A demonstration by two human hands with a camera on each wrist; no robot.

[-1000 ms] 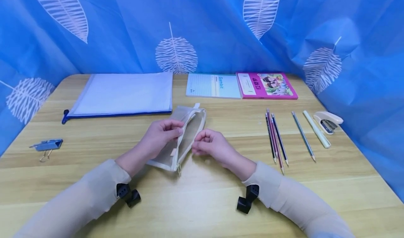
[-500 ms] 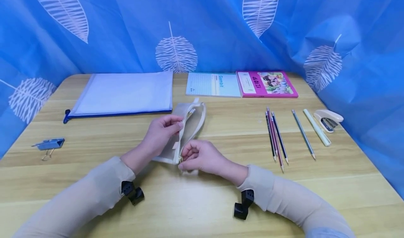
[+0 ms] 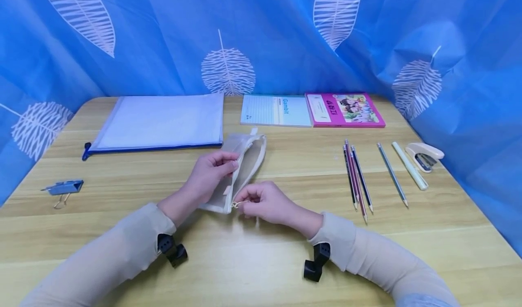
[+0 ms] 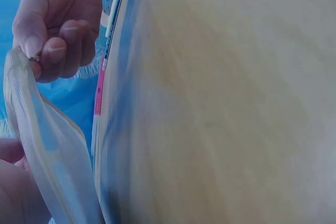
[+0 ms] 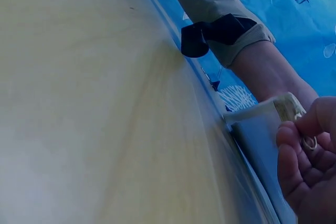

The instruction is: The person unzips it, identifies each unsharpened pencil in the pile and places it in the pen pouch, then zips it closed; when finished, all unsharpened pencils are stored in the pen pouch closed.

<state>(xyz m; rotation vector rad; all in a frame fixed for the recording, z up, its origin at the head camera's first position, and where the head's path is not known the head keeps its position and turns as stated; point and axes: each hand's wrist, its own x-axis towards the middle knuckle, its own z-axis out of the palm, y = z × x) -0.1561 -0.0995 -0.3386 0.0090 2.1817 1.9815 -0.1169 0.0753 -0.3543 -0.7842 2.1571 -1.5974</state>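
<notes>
A beige mesh pencil pouch (image 3: 240,171) lies near the middle of the wooden table (image 3: 261,261), and everything here is placed from it. The left hand (image 3: 205,173) curls its fingers and thumb over the pouch's upper lip, holding the mouth apart. The right hand (image 3: 267,203), at the pouch's near corner, pinches the small metal zipper pull (image 3: 235,204) between thumb and forefinger, the other fingers loosely curled; the right wrist view shows the ring caught at the fingertips. To the right of the pouch lie a row of pencils (image 3: 356,178), a white pen (image 3: 409,165) and a stapler (image 3: 424,155); beyond it are a notebook (image 3: 275,110) and a pink book (image 3: 344,110); to its far left are a clear zip folder (image 3: 159,122) and a binder clip (image 3: 63,188). The likely trouble is the zipper snagging: the mesh is soft, and if the left hand's hold slackens, the cloth could bunch against the slider. The pull is small too, so a light pinch could slip off it.
</notes>
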